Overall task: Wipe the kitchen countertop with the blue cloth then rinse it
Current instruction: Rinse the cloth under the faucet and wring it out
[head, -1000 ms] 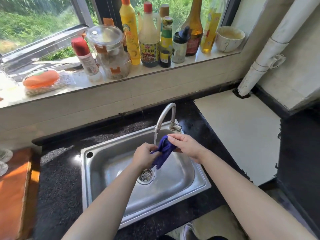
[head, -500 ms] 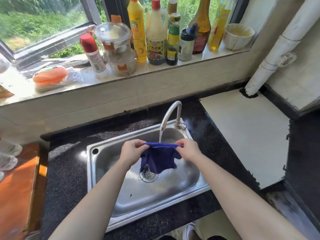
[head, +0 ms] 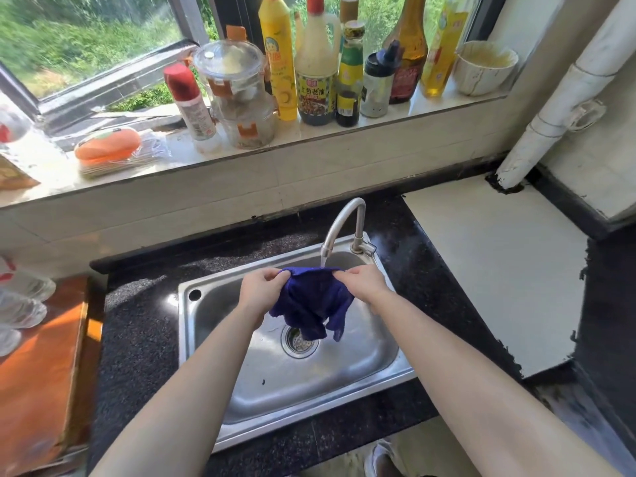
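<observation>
— How much room is there around the blue cloth (head: 309, 304)?
— It hangs over the sink (head: 184, 315), clear of the basin walls. The faucet (head: 339, 222) spout sits just behind its top edge.
— Which way does it run?
— The top edge stretches left to right, and the rest droops toward the drain (head: 296, 342).
— And the fingers?
— The left hand (head: 263, 287) and right hand (head: 361, 282) each pinch a top corner, fingers curled onto the fabric.
</observation>
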A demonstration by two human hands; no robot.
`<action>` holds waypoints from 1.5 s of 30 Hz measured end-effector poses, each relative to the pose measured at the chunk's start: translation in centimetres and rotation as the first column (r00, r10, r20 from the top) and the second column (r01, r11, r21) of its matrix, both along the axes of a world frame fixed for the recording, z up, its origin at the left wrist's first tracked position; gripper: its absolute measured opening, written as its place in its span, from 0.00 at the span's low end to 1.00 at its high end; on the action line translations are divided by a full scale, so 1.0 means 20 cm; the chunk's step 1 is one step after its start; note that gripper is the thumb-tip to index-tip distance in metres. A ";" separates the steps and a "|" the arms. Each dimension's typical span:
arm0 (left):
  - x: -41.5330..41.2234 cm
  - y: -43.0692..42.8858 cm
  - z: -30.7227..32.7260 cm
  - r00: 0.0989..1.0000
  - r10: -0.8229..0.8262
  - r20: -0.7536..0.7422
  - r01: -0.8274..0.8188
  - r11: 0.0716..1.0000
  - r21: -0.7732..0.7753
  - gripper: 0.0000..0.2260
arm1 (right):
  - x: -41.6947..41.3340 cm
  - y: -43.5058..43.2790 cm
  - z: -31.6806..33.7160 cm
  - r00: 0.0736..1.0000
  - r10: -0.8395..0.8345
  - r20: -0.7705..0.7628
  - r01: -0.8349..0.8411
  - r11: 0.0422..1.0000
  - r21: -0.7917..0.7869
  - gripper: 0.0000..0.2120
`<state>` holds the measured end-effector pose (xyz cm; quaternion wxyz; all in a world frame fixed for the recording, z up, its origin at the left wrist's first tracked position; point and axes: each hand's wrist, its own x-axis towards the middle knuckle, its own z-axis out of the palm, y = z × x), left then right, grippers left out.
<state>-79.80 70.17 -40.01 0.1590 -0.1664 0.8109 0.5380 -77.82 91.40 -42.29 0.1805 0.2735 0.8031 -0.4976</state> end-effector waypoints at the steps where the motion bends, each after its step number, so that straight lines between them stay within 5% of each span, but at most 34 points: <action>1: 0.00 0.00 -0.01 1.000 0.001 0.005 -0.001 1.000 -0.007 0.06 | -0.01 0.00 -0.01 1.000 0.024 0.018 -0.024 1.000 -0.001 0.18; 6: 0.00 -0.03 -0.06 0.999 0.042 0.024 -0.042 0.999 0.018 0.06 | 0.01 0.01 -0.06 0.994 0.112 0.019 -0.111 0.993 -0.035 0.23; 10: 0.00 -0.03 -0.07 0.998 0.065 0.000 -0.065 0.998 0.027 0.05 | 0.03 0.01 -0.07 0.976 0.104 -0.189 -0.136 0.977 -0.166 0.04; 12: -0.01 -0.03 -0.08 0.997 0.073 -0.008 -0.073 0.997 0.037 0.05 | 0.03 0.01 -0.08 0.958 0.102 -0.267 -0.156 0.969 -0.190 0.14; 15: -0.04 -0.03 -0.09 0.997 0.081 -0.019 -0.081 0.997 0.010 0.06 | 0.02 0.02 -0.09 0.952 0.159 -0.262 -0.188 0.978 -0.089 0.19; 22: -0.10 -0.02 -0.09 0.996 0.067 -0.055 -0.070 0.997 -0.041 0.08 | -0.02 0.08 -0.15 0.912 0.384 -0.143 -0.335 0.899 0.282 0.09; 27: -0.13 -0.02 -0.09 0.996 0.081 -0.041 -0.083 0.996 -0.034 0.08 | -0.02 0.08 -0.19 0.920 0.383 -0.078 -0.333 0.872 0.358 0.09; 32: -0.16 -0.01 -0.11 0.998 0.062 0.003 -0.062 0.997 -0.055 0.08 | -0.01 0.08 -0.17 0.978 0.174 -0.110 -0.161 0.979 0.124 0.04; 35: -0.17 0.03 -0.12 0.998 0.053 0.042 -0.051 0.998 -0.037 0.08 | -0.01 0.08 -0.15 0.995 0.053 -0.081 -0.049 0.997 0.056 0.15; 38: -0.17 0.07 -0.13 0.993 0.000 0.115 -0.008 0.997 0.076 0.06 | -0.02 0.07 -0.09 0.998 -0.060 0.014 0.062 0.956 -0.288 0.13; 40: -0.16 0.08 -0.14 0.985 -0.078 0.151 0.058 0.989 0.136 0.11 | -0.01 0.07 -0.06 0.999 0.037 0.031 -0.018 0.887 -0.461 0.06; 41: -0.15 0.09 -0.14 0.980 -0.110 0.167 0.084 0.984 0.158 0.13 | 0.00 0.07 -0.05 0.995 0.101 0.026 -0.075 0.868 -0.490 0.12; 45: -0.11 0.13 -0.16 0.975 -0.094 0.203 0.025 0.948 0.316 0.16 | 0.02 0.11 -0.07 0.986 0.161 -0.048 -0.165 0.875 -0.456 0.18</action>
